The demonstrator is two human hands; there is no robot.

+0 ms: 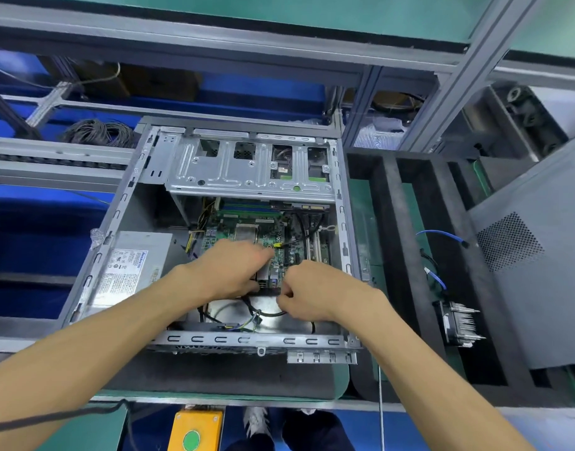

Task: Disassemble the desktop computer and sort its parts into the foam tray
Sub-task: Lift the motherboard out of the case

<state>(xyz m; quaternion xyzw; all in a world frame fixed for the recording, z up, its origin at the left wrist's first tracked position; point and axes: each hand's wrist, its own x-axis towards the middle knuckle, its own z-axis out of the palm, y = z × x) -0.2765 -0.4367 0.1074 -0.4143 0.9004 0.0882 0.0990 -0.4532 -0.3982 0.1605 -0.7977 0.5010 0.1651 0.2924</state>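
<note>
- Both hands reach into the open desktop computer case [126,203], which lies on its side on the green workbench [341,379], its side panel off.
- The left hand [229,271] rests knuckles-up over the motherboard [279,237]; its fingertips are hidden beneath the palm, so whether it grips anything cannot be told.
- The right hand [315,292] has its fingers curled tight, pinching a black cable [266,313] that loops across the case floor near the front edge.
- The lower part of the motherboard is covered by the two hands; a yellow-tipped connector [277,245] shows just beyond the left knuckles.
- The grey power supply [133,265] sits in the left of the case, its label blurred beyond reading.
- The metal drive cage [247,167] spans the far end of the case and overhangs the board's upper edge.
- The black foam tray [409,255] stands just right of the case, cut off in part by the frame's edge.
- In the tray, a heatsink with fan [458,323] lies in one slot, with a blue cable [442,236] farther back.
- A grey perforated side panel [533,271] leans over the tray's right side, hiding what lies behind it.
- A yellow box with a green button [195,431] hangs below the bench edge, beside a shoe [256,421].
- A coil of dark wire [97,131] sits on the rack behind the case.
</note>
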